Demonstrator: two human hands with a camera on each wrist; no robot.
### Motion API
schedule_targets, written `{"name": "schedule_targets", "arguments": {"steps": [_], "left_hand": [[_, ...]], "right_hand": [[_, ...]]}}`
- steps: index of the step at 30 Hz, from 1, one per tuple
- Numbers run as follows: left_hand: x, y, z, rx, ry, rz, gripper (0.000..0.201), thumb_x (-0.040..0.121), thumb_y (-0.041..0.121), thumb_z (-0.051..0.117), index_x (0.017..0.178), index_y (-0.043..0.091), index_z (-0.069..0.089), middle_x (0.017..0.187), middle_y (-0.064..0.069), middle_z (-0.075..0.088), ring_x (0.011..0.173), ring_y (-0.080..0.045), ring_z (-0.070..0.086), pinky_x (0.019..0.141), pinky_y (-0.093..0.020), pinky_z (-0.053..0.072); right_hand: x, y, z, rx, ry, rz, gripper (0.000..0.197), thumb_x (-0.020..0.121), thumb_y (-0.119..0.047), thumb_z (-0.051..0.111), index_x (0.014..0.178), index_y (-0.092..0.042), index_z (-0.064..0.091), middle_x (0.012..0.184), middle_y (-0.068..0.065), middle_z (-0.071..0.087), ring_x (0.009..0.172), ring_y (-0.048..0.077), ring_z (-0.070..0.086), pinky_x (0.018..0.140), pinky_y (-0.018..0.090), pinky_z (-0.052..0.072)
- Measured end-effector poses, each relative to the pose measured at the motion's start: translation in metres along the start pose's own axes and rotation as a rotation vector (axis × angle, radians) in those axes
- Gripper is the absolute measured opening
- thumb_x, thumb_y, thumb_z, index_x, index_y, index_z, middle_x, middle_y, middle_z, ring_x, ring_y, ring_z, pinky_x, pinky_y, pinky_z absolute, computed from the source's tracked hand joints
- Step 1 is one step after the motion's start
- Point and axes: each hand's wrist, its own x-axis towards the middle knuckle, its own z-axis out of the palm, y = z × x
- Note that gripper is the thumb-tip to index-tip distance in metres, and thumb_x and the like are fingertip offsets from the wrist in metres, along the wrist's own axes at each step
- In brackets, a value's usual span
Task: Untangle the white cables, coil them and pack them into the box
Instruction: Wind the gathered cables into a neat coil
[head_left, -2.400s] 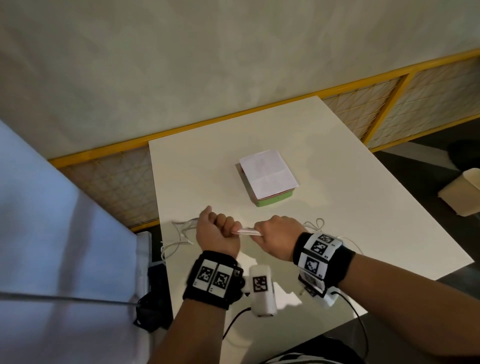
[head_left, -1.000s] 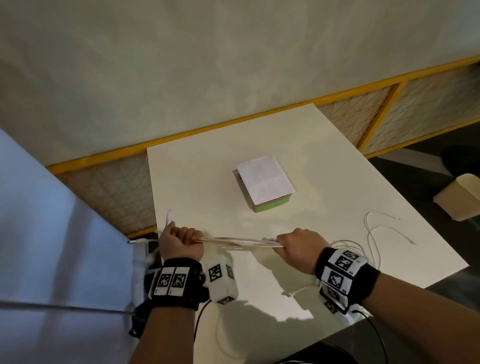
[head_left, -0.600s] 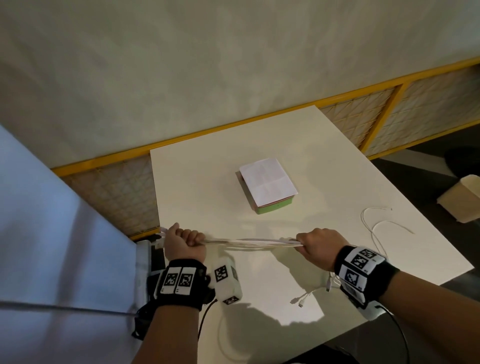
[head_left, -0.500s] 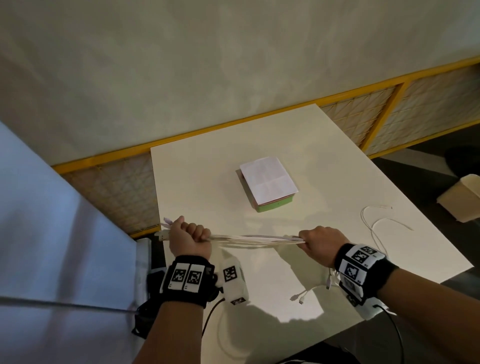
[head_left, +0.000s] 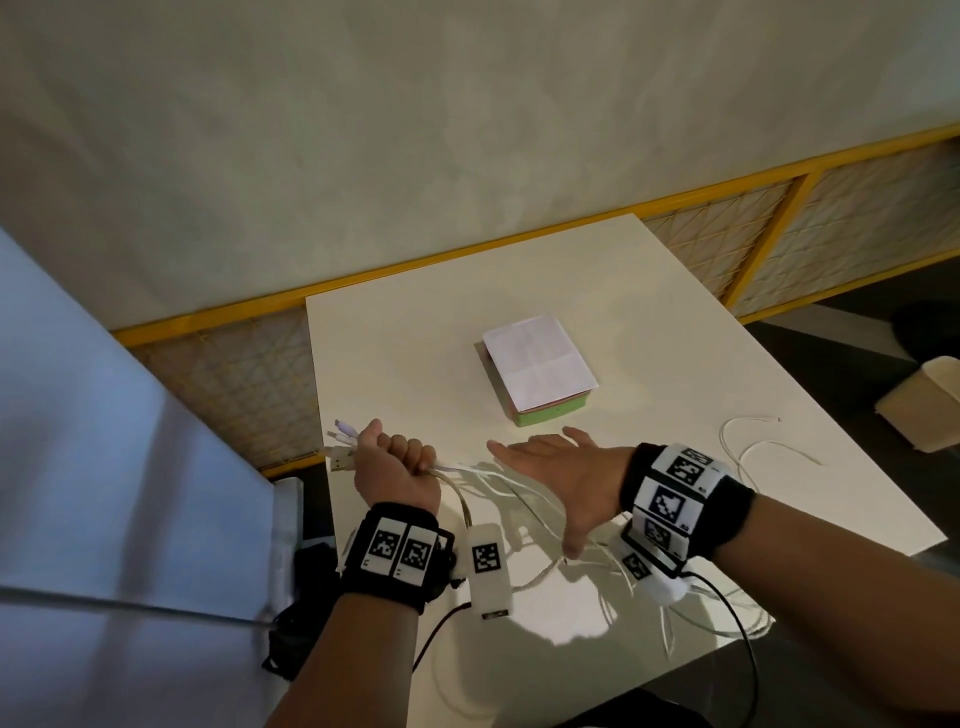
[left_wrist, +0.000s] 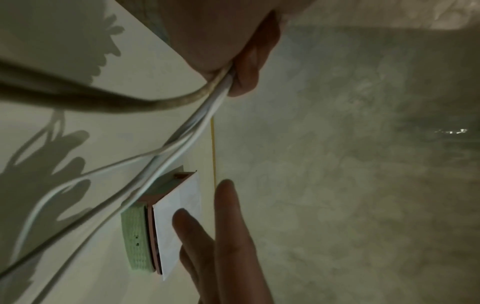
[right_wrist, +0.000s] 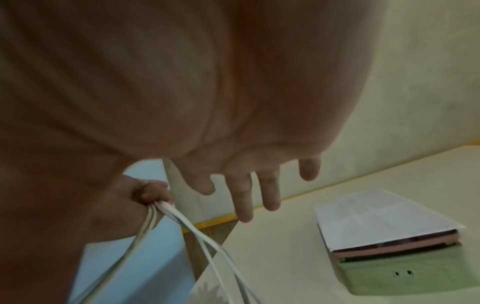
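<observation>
My left hand is a fist near the table's left edge and grips a bundle of white cables. Their plugs stick out of the fist to the left. From the fist the cables sag slack toward the front edge, passing under my right hand, which hovers with fingers spread and holds nothing. The box is green with a pink layer and a white paper on top; it stands just beyond my hands. The right wrist view shows the spread fingers, the cables and the box.
One loose white cable lies on the white table at the right. A beige bin stands on the floor at the right. A yellow-framed mesh rail runs behind, and a pale blue panel stands at the left.
My right hand has let go of the cables and opened. The bundle, stretched taut between both hands before, now hangs slack from my left fist. My hands have come closer together.
</observation>
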Motion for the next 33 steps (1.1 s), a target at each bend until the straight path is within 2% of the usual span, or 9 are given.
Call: {"name": "schedule_targets", "arguments": {"steps": [9,12,14,18,21,24,29,31,33], "left_hand": [[-0.016,-0.011,0.002,-0.109,-0.025,-0.014,0.048,0.095,0.021,0.045,0.053,0.022,0.022,0.040,0.006,0.018,0.036,-0.012,0.016,0.039,-0.018,0.024],[-0.026,-0.017,0.005,-0.130,-0.064,-0.037,0.048,0.094,0.019,0.048,0.054,0.022,0.023,0.041,0.006,0.019,0.037,-0.011,0.017,0.041,-0.020,0.025],[-0.026,-0.012,0.002,-0.148,-0.102,-0.055,0.049,0.095,0.021,0.045,0.051,0.022,0.024,0.040,0.006,0.019,0.035,-0.011,0.018,0.041,-0.019,0.026],[-0.016,0.000,-0.011,-0.142,-0.129,-0.094,0.045,0.098,0.025,0.041,0.055,0.020,0.029,0.039,0.006,0.025,0.033,-0.010,0.028,0.050,-0.024,0.034],[-0.010,0.000,-0.020,-0.098,-0.145,-0.117,0.039,0.097,0.027,0.046,0.060,0.018,0.037,0.043,0.005,0.041,0.039,-0.011,0.047,0.054,-0.022,0.048],[-0.006,-0.001,-0.030,0.013,-0.169,-0.125,0.030,0.094,0.027,0.053,0.066,0.015,0.050,0.053,0.003,0.059,0.055,-0.012,0.064,0.058,-0.024,0.056],[0.004,0.006,-0.051,0.335,-0.145,-0.176,0.028,0.088,0.042,0.059,0.098,0.016,0.056,0.098,-0.003,0.064,0.093,-0.018,0.062,0.082,-0.036,0.047],[0.009,0.013,-0.051,0.482,-0.092,-0.071,0.042,0.091,0.042,0.054,0.124,0.017,0.049,0.122,-0.007,0.057,0.111,-0.024,0.054,0.093,-0.040,0.042],[0.007,0.021,-0.040,0.729,-0.171,0.138,0.042,0.095,0.029,0.051,0.135,0.019,0.045,0.135,-0.003,0.050,0.126,-0.022,0.046,0.103,-0.039,0.036]], "right_hand": [[0.028,-0.033,-0.006,0.365,0.214,-0.109,0.097,0.078,-0.042,0.069,0.148,-0.019,0.006,0.153,0.007,0.027,0.138,0.021,0.030,0.112,0.030,0.026],[0.045,-0.047,0.003,0.537,0.332,-0.107,0.049,0.081,-0.018,0.064,0.125,-0.009,0.043,0.118,0.012,0.060,0.104,0.026,0.057,0.087,0.029,0.044],[0.048,-0.050,0.004,0.618,0.373,-0.079,0.020,0.087,-0.011,0.050,0.104,-0.003,0.056,0.089,0.011,0.063,0.083,0.028,0.060,0.070,0.029,0.046],[0.045,-0.049,-0.006,0.453,0.405,-0.119,0.027,0.094,-0.023,0.049,0.084,-0.003,0.064,0.091,0.014,0.065,0.081,0.023,0.055,0.069,0.026,0.035],[0.042,-0.046,-0.010,0.306,0.390,-0.048,0.037,0.095,-0.034,0.045,0.066,-0.013,0.053,0.081,0.011,0.057,0.075,0.024,0.050,0.067,0.029,0.034],[0.039,-0.044,-0.007,0.176,0.370,-0.001,0.037,0.095,-0.034,0.038,0.077,-0.008,0.058,0.085,0.017,0.061,0.072,0.027,0.050,0.065,0.032,0.036],[0.029,-0.030,-0.021,0.081,0.375,0.042,0.037,0.096,-0.031,0.037,0.091,-0.002,0.060,0.097,0.023,0.064,0.084,0.034,0.058,0.067,0.033,0.040],[0.023,-0.023,-0.028,0.036,0.368,0.062,0.037,0.096,-0.031,0.037,0.094,-0.001,0.059,0.100,0.022,0.063,0.090,0.035,0.059,0.069,0.033,0.039],[0.019,-0.018,-0.033,0.001,0.353,0.080,0.037,0.096,-0.031,0.037,0.095,-0.002,0.059,0.100,0.021,0.063,0.091,0.035,0.059,0.069,0.032,0.038]]}}
